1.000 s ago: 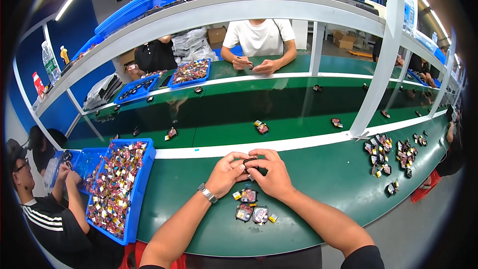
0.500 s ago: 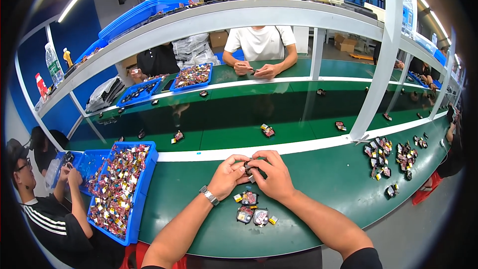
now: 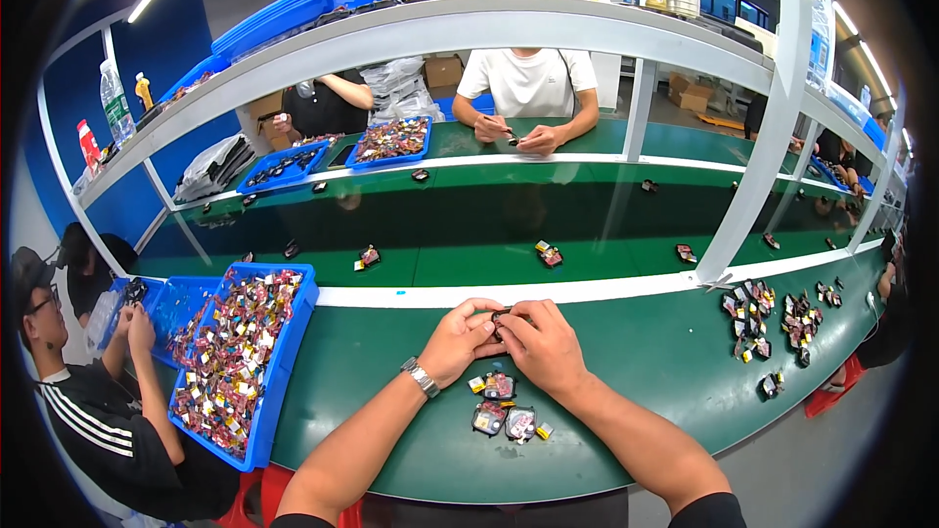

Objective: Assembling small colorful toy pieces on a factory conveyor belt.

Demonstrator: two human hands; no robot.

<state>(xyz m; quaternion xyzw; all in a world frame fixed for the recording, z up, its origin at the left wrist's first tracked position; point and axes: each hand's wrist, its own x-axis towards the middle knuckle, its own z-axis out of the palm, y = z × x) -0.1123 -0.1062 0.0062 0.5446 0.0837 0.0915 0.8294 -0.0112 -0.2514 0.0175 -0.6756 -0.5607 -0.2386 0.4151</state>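
Forearms are seen entering from the lower edge and meeting over the green bench top (image 3: 391, 430). Left hand (image 3: 458, 340) and right hand (image 3: 541, 344) are curled closed with fingertips pressed together around one small dark part (image 3: 502, 316), pinched between both, just short of the white stripe (image 3: 606, 290) along the bench's far edge. The part lies dead centre between the hands, neither hand nearer; its long axis seems to run left-right, but that cannot be told for sure since most of it is covered by fingers. A metal wristwatch (image 3: 422, 376) is worn on the left wrist.

Just nearer than the hands, toward the near edge, a small cluster of finished dark pieces with coloured labels (image 3: 504, 409) is laid flat, apart from both hands. At the left edge a blue bin of mixed coloured parts (image 3: 240, 352) is set, well apart from the left hand. Toward the right end, scattered pieces (image 3: 773, 318) are spread.

Farther off, the darker green conveyor belt (image 3: 469, 225) carries single pieces. Across it, a person in a white shirt (image 3: 528, 83) is seated, head cut off by the shelf. Part details are too small to make out.
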